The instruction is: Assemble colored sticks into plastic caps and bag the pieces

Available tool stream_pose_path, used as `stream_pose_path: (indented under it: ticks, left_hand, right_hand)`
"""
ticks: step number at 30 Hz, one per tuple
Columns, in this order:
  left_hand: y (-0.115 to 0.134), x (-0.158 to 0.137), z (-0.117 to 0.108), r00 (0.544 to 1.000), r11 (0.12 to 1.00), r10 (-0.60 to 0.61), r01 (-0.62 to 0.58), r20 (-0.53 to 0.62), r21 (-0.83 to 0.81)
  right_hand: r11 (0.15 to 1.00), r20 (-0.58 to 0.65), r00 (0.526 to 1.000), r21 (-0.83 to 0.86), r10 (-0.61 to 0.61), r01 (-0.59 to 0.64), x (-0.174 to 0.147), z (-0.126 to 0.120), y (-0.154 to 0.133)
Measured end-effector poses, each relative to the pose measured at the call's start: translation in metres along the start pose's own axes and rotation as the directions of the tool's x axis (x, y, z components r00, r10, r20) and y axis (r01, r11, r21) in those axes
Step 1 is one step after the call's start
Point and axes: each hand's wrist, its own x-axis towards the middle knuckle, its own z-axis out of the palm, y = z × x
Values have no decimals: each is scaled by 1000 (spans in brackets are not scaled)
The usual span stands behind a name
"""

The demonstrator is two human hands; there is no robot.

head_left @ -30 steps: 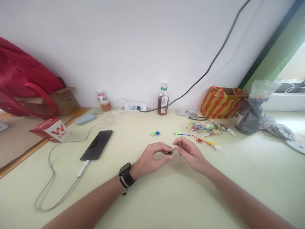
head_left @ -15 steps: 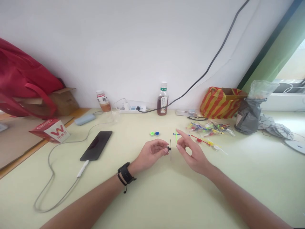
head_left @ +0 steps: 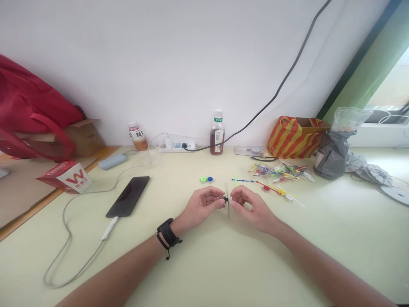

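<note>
My left hand is closed in a pinch on a small black spinner, with its dark hub poking out past the fingertips. The spinner's thin upright pointer looks smeared, as if turning. Just right of the pointer is my right hand, fingers curled, thumb and forefinger tips a little apart. Whether those tips touch the pointer I cannot tell. Beyond the hands lie a green round piece, a blue round piece, a blue arrow and a red arrow.
Mixed coloured arrows in clear plastic lie at right, near a striped bag and a grey bag. A dark drink bottle stands by a power strip. At left are a phone on its cable and a red-white box.
My right hand has come left and down to the spinner, its fingers curling in. The pointer has gone from sharp to blurred. My left hand stays nearly in place.
</note>
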Motion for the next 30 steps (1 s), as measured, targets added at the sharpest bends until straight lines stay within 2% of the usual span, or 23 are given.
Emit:
stream_pose_path:
  ticks: [8,12,17,19,22,24,26,30]
  left_hand:
    - [-1,0,0,1000,1000,-14,14,14,11]
    - [1,0,1,1000,1000,-5,5,23,1]
    - [2,-1,1,999,999,-30,31,35,-25]
    - [3,-1,2,998,998,-48,49,45,-33]
    - [2,0,2,999,999,-35,35,41,-4]
    - [1,1,0,1000,998,-17,16,17,56]
    - [-2,2,-5,1000,989,-5,7,-19,146]
    - [-8,5,-17,993,920,63,-20,-96,390]
  right_hand:
    - [998,9,1000,-61,-1,2,-1,2,4]
    - [989,33,995,-108,-95,98,-2,0,3]
    - [928,28,961,-252,-275,273,-1,0,9]
    - [915,31,952,-270,-304,300,-1,1,10]
    - [921,26,960,-276,-280,276,-1,1,8]
    - [921,-20,963,-298,-268,250,-2,-3,4]
    - [908,-123,947,-343,-297,240,-2,-9,0]
    - [877,-355,854,-432,-380,211,1,-26,-3]
